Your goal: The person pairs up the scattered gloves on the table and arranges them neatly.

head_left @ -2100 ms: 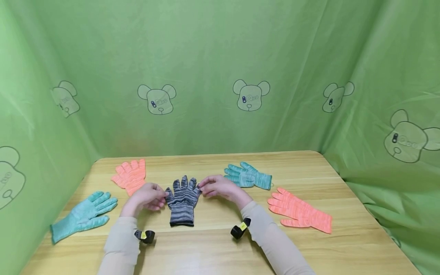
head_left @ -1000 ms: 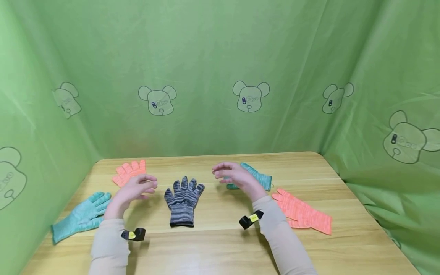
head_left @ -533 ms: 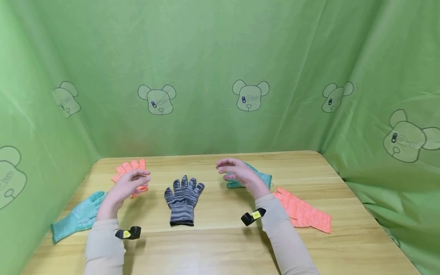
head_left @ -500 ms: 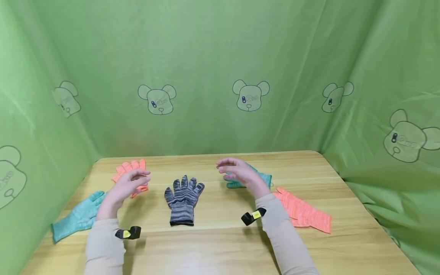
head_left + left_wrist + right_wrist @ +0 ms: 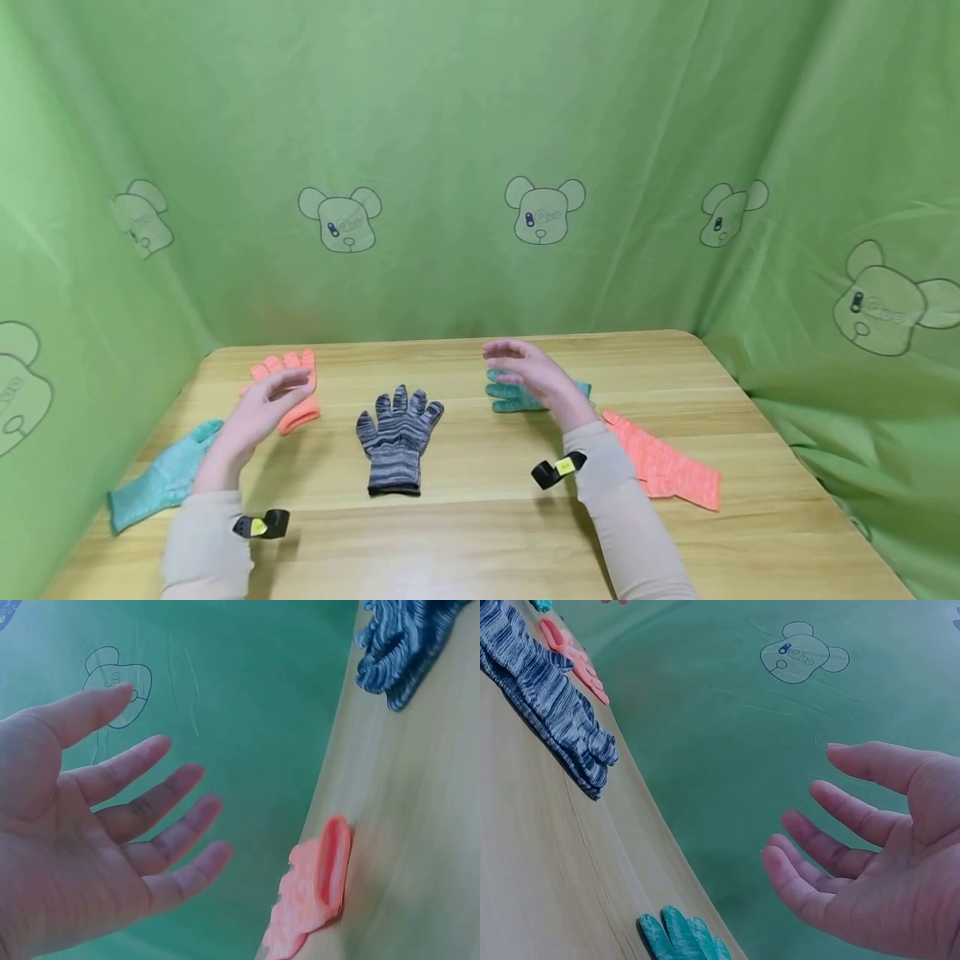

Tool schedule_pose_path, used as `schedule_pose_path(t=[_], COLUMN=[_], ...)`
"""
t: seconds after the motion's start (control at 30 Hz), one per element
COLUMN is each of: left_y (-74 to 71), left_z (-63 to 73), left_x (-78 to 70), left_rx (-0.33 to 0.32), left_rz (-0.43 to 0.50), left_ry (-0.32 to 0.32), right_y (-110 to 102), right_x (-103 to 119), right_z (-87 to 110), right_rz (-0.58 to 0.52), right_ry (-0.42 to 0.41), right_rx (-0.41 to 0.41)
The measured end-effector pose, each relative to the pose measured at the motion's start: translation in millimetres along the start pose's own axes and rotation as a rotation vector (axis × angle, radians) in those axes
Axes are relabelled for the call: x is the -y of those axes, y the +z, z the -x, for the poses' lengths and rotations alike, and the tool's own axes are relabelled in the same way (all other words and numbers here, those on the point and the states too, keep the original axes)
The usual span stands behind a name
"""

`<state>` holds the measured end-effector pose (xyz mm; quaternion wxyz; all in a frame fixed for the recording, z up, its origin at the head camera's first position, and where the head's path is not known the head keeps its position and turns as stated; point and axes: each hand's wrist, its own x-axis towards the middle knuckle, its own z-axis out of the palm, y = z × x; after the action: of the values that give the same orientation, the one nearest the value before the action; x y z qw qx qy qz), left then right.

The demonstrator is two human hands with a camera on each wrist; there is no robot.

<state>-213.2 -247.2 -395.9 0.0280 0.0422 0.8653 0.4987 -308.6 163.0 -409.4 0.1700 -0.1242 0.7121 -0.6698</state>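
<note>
Left hand (image 5: 257, 412) and right hand (image 5: 534, 375) draw wider apart, both off grey glove (image 5: 397, 450) now, fingers loosely bent, nothing held. Grey glove unmoved, flat on table (image 5: 450, 542) between them. Work on it looks finished; left hand near coral glove (image 5: 302, 413), right hand near teal glove (image 5: 516, 403).
</note>
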Motion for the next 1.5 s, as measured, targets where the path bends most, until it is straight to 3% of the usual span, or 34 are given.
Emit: schedule_pose_path(t=[0.27, 0.4, 0.63, 1.0, 1.3, 1.5], left_y=[-6.8, -10.2, -20.1, -46.9, -64.1, -69.2], left_z=[9.3, 14.1, 22.0, 32.8, 42.4, 46.5], left_x=[2.0, 7.8, 20.3, 37.6, 53.4, 60.4], left_rx=[-0.063, -0.075, -0.045, -0.026, -0.094, -0.085], left_rz=[-0.011, -0.031, -0.099, -0.160, -0.190, -0.225], left_ry=[-0.008, -0.014, -0.017, 0.003, -0.057, -0.112], right_y=[-6.3, -9.6, -14.5, -27.0, -37.3, -42.7], right_x=[-2.0, -2.9, -9.2, -19.1, -22.2, -24.9], right_z=[1.1, 3.5, 4.5, 5.3, 8.8, 8.2], right_rz=[0.075, 0.201, 0.413, 0.610, 0.643, 0.664], right_ry=[-0.021, -0.026, -0.058, -0.065, -0.040, -0.048], right_rx=[-0.020, -0.049, -0.080, -0.130, -0.123, -0.105])
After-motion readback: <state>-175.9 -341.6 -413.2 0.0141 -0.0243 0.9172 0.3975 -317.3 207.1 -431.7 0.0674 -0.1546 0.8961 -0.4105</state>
